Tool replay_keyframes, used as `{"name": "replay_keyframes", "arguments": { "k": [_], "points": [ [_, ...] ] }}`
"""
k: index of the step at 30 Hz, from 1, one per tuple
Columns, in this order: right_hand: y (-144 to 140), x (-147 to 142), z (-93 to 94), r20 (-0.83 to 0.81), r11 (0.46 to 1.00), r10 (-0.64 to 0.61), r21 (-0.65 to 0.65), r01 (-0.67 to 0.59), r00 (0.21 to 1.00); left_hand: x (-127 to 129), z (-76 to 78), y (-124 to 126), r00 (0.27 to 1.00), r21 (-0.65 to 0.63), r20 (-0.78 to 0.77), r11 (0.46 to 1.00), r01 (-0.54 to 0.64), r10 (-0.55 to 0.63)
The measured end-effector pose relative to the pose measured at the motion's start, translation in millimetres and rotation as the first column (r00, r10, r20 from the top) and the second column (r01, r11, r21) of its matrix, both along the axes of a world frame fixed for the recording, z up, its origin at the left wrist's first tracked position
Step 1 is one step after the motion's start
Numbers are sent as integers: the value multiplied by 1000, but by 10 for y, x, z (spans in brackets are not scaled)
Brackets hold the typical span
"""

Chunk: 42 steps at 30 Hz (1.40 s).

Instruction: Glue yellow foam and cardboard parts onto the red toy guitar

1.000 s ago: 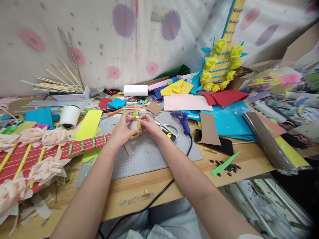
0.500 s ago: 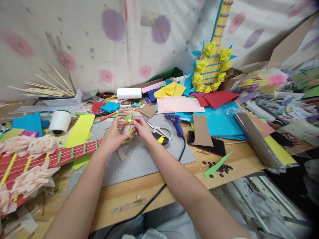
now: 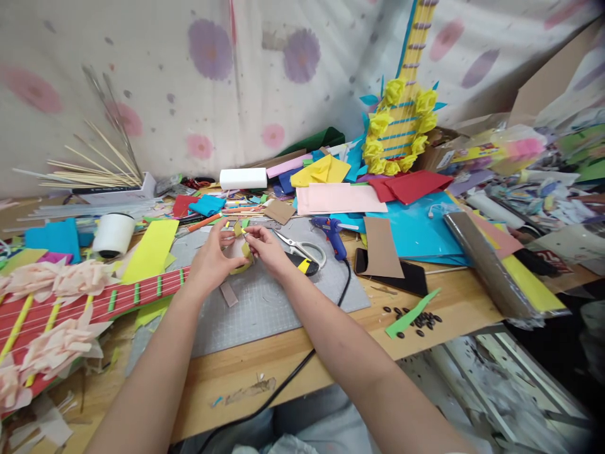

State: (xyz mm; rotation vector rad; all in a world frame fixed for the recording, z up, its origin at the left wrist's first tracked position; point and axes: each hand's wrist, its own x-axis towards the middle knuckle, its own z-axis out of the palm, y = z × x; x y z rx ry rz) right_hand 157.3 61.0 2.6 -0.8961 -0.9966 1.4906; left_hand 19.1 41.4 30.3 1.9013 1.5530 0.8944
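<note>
My left hand curls around the left side of a small yellowish paper or card piece, fingers on its upper part and thumb lower down. My right hand pinches the same piece at its upper right edge. Its full shape is partly hidden by my fingers. Both hands hold it just above the grey cutting mat. Beside my right hand lie scissors and a black-and-yellow cutter-like tool. A small greyish-brown strip rests on the mat below my left hand.
A blue glue gun sits right of the scissors, its black cord crossing the table edge. A red paper guitar lies left; a yellow one leans behind. Further right are a phone, dark beads and a green strip.
My hands stay on the yellowish piece with only slight finger movement. The whole view has shifted a little; the objects on the table look the same.
</note>
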Motion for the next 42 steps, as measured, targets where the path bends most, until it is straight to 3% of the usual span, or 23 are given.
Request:
{"name": "replay_keyframes", "arguments": {
  "k": [15,36,42],
  "points": [
    [5,-19,5,29,997,9,-75,-7,1000,-3,-31,-43,992,32,102,997,66,-69],
    [74,17,-42,-16,996,39,-78,-40,999,19,-48,-53,989,29,140,998,53,-56],
    [78,125,96,-15,993,36,-108,-37,999,-12,-63,-21,987,39,150,998,45,-50]
  ]
}}
